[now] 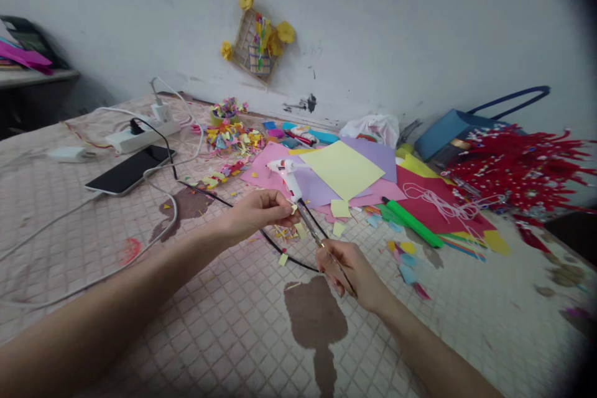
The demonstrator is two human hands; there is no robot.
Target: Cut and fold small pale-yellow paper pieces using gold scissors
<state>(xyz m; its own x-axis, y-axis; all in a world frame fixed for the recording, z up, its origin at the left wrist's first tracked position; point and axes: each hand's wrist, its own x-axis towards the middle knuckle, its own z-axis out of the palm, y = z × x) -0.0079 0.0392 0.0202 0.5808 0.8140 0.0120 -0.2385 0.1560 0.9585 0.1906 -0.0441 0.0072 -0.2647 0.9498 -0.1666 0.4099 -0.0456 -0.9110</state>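
Note:
My left hand (261,210) is closed in a pinch on a small pale yellow paper piece (294,208). In my right hand (352,267) is a pair of metal scissors (313,227), its blades pointing up and left to the paper at my left fingertips. My right fingers wrap round the handle end and partly hide it. Just beyond my hands, a white glue gun (291,183) rests on coloured paper sheets, with a black cord (293,259) running under my left wrist. Small yellow paper squares (340,208) lie near the scissors.
A pale yellow sheet (345,168) tops the paper pile. Rightward lie a green marker (413,222), white string (448,205) and red decorations (517,168). A phone (131,170), power strip (140,134) and looping white cable (175,211) occupy the left. Paper scraps (233,137) sit behind.

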